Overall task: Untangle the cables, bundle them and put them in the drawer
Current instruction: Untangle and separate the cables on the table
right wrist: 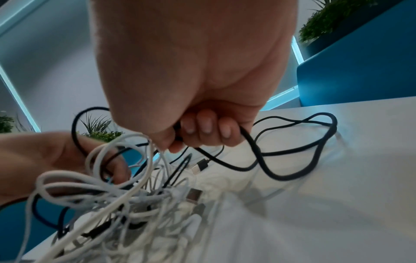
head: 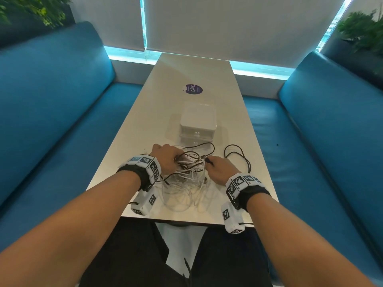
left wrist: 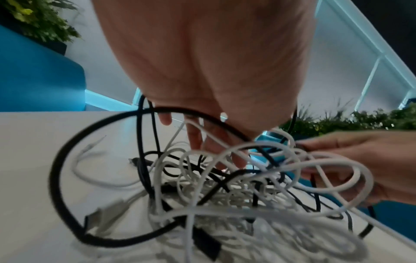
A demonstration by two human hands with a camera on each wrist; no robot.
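Cool window backlight, blurred wrist views, wide-angle warp

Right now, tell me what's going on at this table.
A person is working on a tangle of white and black cables at the near end of the table. The left hand has its fingers pushed into the tangle, holding it up. The right hand grips a black cable whose free loops trail to the right on the table. The white drawer unit stands just beyond the cables, with its drawers shut. Nothing is bundled or stowed yet.
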